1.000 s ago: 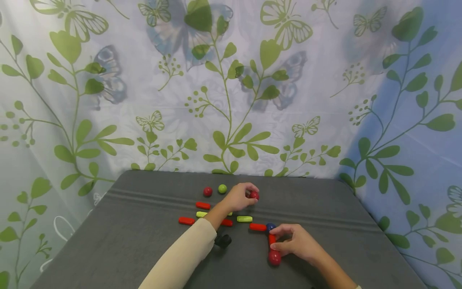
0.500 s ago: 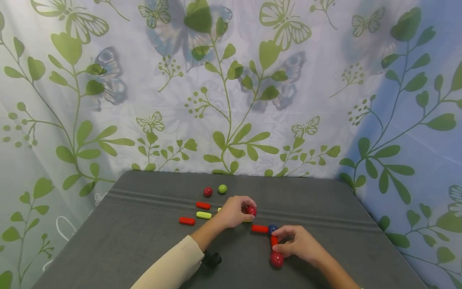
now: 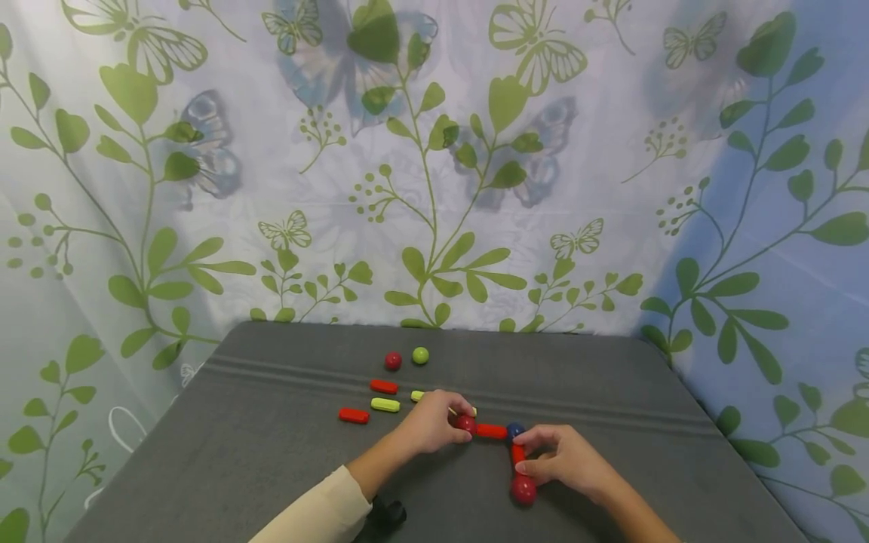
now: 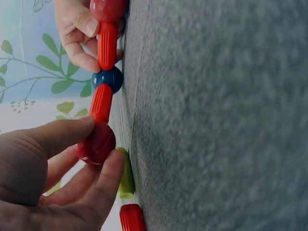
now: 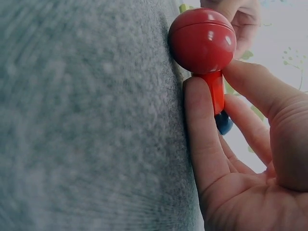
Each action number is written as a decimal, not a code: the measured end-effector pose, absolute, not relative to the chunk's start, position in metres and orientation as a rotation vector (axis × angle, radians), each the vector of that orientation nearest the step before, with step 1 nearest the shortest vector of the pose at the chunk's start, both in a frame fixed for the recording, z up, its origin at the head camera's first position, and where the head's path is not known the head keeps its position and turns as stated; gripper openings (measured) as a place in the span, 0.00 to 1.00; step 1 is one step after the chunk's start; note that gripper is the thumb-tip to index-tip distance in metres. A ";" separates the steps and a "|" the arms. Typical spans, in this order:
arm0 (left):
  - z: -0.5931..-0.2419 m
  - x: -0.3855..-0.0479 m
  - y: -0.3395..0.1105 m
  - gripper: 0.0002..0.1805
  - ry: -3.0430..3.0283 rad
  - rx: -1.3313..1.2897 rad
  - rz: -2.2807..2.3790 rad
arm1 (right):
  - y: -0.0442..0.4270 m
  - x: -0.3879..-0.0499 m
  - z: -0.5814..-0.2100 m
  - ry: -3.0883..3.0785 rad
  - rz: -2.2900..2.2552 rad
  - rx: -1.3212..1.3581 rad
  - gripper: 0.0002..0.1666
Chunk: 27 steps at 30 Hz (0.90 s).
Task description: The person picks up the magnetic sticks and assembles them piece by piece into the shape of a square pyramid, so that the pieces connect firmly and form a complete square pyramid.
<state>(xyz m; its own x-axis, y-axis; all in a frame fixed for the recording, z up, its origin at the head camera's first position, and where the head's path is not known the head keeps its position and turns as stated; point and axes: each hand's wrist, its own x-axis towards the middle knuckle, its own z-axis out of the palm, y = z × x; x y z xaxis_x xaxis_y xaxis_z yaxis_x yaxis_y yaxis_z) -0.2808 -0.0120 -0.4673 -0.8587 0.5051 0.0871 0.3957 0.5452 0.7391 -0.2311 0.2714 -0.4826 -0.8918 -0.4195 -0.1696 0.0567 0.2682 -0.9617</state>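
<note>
My left hand (image 3: 433,422) pinches a red ball (image 3: 466,424) between thumb and fingers. In the left wrist view this red ball (image 4: 97,144) meets the end of a red stick (image 4: 101,103). That stick's other end joins a blue ball (image 4: 108,79). A second red stick (image 4: 107,45) leads from the blue ball to another red ball (image 3: 523,490), making a bent chain on the grey table (image 3: 258,467). My right hand (image 3: 566,458) holds this second stick. The right wrist view shows the stick (image 5: 215,91) between thumb and fingers, just below the red ball (image 5: 202,41).
Loose red sticks (image 3: 354,415) and yellow-green sticks (image 3: 385,405) lie left of my hands, some partly hidden behind the left one. A red ball (image 3: 393,361) and a green ball (image 3: 420,355) rest farther back. Behind the table hangs a leaf-patterned curtain (image 3: 434,188).
My left hand has brought its red ball from the back of the table toward me, up to the free end of the red stick. The right hand keeps its hold, with the chain shifted slightly.
</note>
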 end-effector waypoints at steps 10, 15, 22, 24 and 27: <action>-0.469 -0.276 -0.005 0.14 2.730 0.787 1.091 | 0.272 -0.230 -0.483 2.143 -1.677 -0.333 0.29; -0.470 -0.276 -0.004 0.14 2.743 0.793 1.054 | 0.271 -0.229 -0.483 2.137 -1.680 -0.333 0.30; -0.469 -0.275 -0.003 0.15 2.746 0.790 1.046 | 0.272 -0.229 -0.483 2.133 -1.679 -0.329 0.29; -0.469 -0.275 -0.003 0.16 2.748 0.793 1.051 | 0.272 -0.230 -0.482 2.132 -1.678 -0.337 0.29; -0.469 -0.272 -0.004 0.17 2.742 0.803 1.077 | 0.275 -0.231 -0.480 2.193 -1.653 -0.351 0.27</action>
